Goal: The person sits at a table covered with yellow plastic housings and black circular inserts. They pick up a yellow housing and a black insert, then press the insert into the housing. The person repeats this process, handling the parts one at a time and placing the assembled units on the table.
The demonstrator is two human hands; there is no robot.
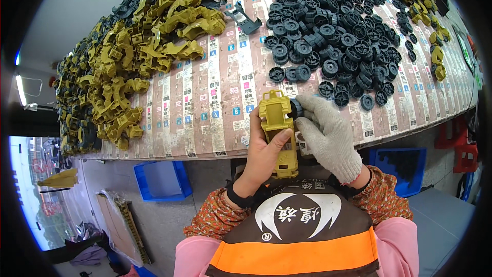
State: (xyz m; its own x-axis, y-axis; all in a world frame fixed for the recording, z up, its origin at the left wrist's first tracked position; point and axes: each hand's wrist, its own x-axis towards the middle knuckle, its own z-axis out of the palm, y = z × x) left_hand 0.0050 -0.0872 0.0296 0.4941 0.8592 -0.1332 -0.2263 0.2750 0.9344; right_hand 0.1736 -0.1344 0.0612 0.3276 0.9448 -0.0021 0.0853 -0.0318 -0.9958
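Observation:
My bare left hand (pixel 263 155) grips a yellow toy truck body (pixel 277 110) with the thumb laid across it, just off the table's near edge. On its right side, my right hand (pixel 328 136) in a pale knitted glove pinches a dark toy wheel (pixel 295 109) against the body. The wheel is partly hidden by the gloved fingers, and I cannot tell whether it sits on an axle. Beyond my hands lies a large heap of dark toy wheels (pixel 353 46). To the left is a heap of yellow truck parts (pixel 118 77).
The table (pixel 225 87) is covered in printed sheeting. A dark plastic part (pixel 243 19) lies between the heaps. More yellow parts (pixel 438 61) line the far right. Below stand a blue bin (pixel 163 180), another blue bin (pixel 405 169) with dark parts, and a red stool (pixel 464 149).

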